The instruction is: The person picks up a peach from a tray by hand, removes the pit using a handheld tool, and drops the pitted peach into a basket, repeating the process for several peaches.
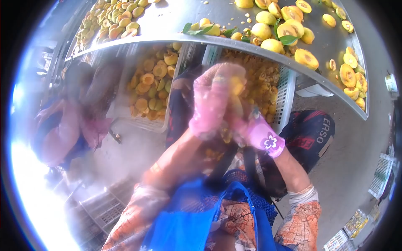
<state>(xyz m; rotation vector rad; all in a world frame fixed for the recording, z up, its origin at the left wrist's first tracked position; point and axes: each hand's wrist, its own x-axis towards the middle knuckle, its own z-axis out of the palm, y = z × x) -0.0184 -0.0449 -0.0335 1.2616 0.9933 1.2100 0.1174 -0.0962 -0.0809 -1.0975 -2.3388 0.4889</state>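
Note:
My left hand (211, 98), in a stained pink glove, is curled up over a crate (285, 98) of yellow fruit pieces (261, 79). A blurred yellow fruit (237, 85) shows at its fingers, and its outline is smeared. Just below and to the right, my right hand (258, 133) wears a pink glove with a white flower on the cuff. It is close against the left hand; its fingers are blurred and partly hidden, so I cannot make out what they hold.
A metal table (184, 21) with a raised rim bears halved yellow fruit (291, 29), leaves and a heap of fruit halves (111, 21). Another crate (125, 119) of halves stands left, beside a co-worker's pink-gloved hand (94, 129). More crates (106, 209) lie lower left.

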